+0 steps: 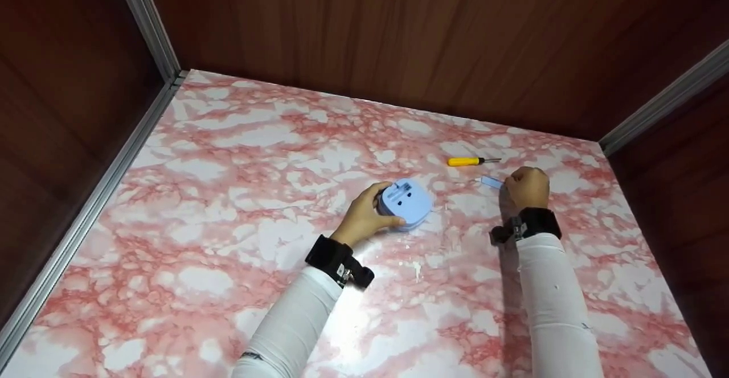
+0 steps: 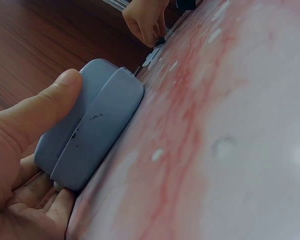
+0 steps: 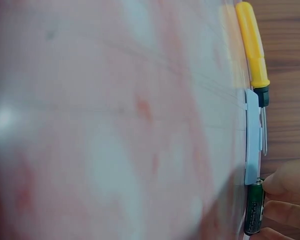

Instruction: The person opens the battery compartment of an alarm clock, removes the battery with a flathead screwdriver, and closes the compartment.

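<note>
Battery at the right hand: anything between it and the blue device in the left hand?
Yes, low down: the flat light-blue piece lies beside the battery, on the side toward the blue device. Past it, only tabletop shows. The yellow screwdriver lies farther back, off that path.

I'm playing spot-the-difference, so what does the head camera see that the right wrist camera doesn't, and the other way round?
Only the head view shows the left hand holding the blue device, and the white sleeves.

Only the right wrist view shows the green battery at the fingers of the right hand.

Both share that right hand, the yellow screwdriver, the light blue strip, the table and wood panelling.
</note>
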The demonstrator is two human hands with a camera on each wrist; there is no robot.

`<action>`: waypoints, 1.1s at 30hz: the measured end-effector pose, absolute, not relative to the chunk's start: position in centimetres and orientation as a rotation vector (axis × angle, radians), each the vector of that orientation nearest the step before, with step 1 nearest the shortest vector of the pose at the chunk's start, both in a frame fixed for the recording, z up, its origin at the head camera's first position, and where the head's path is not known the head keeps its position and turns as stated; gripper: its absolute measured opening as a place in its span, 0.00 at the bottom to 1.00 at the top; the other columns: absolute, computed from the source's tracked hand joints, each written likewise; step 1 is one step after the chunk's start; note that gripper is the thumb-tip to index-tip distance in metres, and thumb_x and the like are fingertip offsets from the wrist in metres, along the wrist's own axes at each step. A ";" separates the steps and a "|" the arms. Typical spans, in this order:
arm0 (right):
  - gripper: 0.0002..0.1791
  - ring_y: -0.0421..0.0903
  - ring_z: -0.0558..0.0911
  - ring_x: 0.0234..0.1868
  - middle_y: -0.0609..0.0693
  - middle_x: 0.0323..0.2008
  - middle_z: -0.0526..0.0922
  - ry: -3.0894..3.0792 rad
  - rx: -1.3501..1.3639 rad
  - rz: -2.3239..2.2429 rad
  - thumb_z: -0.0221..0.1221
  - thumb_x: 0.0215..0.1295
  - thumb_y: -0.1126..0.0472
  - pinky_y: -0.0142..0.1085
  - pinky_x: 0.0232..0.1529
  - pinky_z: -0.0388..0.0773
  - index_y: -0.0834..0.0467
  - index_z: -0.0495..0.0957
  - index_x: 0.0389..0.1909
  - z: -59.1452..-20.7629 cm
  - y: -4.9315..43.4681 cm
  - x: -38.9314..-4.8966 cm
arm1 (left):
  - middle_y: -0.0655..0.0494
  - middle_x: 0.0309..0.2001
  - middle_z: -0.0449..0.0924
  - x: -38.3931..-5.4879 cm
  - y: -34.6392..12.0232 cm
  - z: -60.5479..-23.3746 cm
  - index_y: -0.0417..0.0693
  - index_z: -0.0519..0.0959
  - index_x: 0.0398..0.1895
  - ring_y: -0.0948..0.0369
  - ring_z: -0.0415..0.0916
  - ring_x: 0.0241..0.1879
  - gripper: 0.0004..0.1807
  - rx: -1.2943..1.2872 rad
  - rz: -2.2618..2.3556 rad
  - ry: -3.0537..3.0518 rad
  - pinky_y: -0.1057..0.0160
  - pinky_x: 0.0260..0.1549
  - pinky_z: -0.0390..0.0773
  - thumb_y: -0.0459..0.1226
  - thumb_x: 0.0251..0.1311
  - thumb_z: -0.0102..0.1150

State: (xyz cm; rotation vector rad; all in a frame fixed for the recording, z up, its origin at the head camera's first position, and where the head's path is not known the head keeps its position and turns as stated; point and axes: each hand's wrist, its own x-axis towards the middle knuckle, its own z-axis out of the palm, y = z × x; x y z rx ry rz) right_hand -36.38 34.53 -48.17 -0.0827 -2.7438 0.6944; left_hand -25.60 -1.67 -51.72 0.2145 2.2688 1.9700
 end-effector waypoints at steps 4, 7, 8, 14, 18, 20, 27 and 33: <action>0.10 0.64 0.81 0.41 0.70 0.36 0.84 -2.764 -0.091 0.687 0.58 0.65 0.70 0.57 0.45 0.79 0.74 0.84 0.36 -47.9 34.6 -36.3 | 0.47 0.71 0.69 -25.5 -1.7 -51.7 0.48 0.67 0.73 0.51 0.67 0.70 0.49 0.216 1.972 2.266 0.57 0.70 0.68 0.35 0.45 0.81; 0.09 0.65 0.82 0.42 0.70 0.37 0.84 -2.762 -0.086 0.685 0.58 0.64 0.70 0.57 0.48 0.80 0.74 0.84 0.36 -47.8 34.7 -36.1 | 0.48 0.70 0.70 -25.5 -1.6 -51.7 0.49 0.67 0.73 0.51 0.67 0.70 0.49 0.223 1.966 2.273 0.58 0.69 0.69 0.35 0.46 0.81; 0.09 0.65 0.82 0.42 0.70 0.37 0.84 -2.759 -0.080 0.687 0.59 0.64 0.70 0.57 0.48 0.80 0.74 0.84 0.35 -47.7 34.8 -36.0 | 0.48 0.70 0.70 -25.5 -1.6 -51.8 0.49 0.67 0.73 0.51 0.67 0.69 0.49 0.224 1.962 2.277 0.58 0.69 0.69 0.36 0.46 0.81; 0.08 0.64 0.81 0.36 0.69 0.33 0.84 -2.738 -0.047 0.695 0.59 0.65 0.71 0.53 0.42 0.79 0.72 0.84 0.32 -47.7 35.1 -35.8 | 0.47 0.70 0.70 -25.5 -1.6 -51.8 0.47 0.67 0.73 0.51 0.68 0.69 0.48 0.235 1.956 2.293 0.57 0.68 0.69 0.36 0.46 0.82; 0.11 0.63 0.81 0.35 0.69 0.32 0.84 -2.743 -0.039 0.696 0.55 0.67 0.72 0.50 0.38 0.76 0.72 0.84 0.31 -47.4 35.1 -35.8 | 0.46 0.70 0.70 -25.6 -1.7 -51.8 0.47 0.67 0.73 0.50 0.67 0.69 0.49 0.218 1.961 2.297 0.56 0.70 0.68 0.36 0.45 0.82; 0.11 0.63 0.82 0.37 0.69 0.34 0.84 -2.736 -0.034 0.709 0.54 0.67 0.72 0.51 0.39 0.77 0.73 0.84 0.32 -47.3 35.2 -35.7 | 0.46 0.70 0.69 -25.6 -1.6 -51.8 0.48 0.67 0.73 0.50 0.67 0.69 0.49 0.214 1.964 2.293 0.56 0.70 0.68 0.36 0.45 0.82; 0.09 0.66 0.82 0.43 0.70 0.37 0.85 -2.669 0.045 0.714 0.56 0.64 0.73 0.58 0.50 0.78 0.73 0.85 0.35 -46.4 34.6 -35.3 | 0.47 0.72 0.68 -25.6 -1.5 -51.7 0.49 0.67 0.73 0.50 0.67 0.70 0.49 0.206 1.958 2.275 0.57 0.69 0.68 0.35 0.45 0.81; 0.15 0.68 0.82 0.48 0.73 0.46 0.82 -2.662 0.165 0.830 0.59 0.66 0.74 0.58 0.53 0.80 0.74 0.80 0.52 -46.0 32.4 -34.5 | 0.46 0.72 0.67 -25.7 -1.6 -51.8 0.49 0.67 0.74 0.50 0.66 0.71 0.50 0.199 1.966 2.268 0.57 0.70 0.68 0.34 0.44 0.81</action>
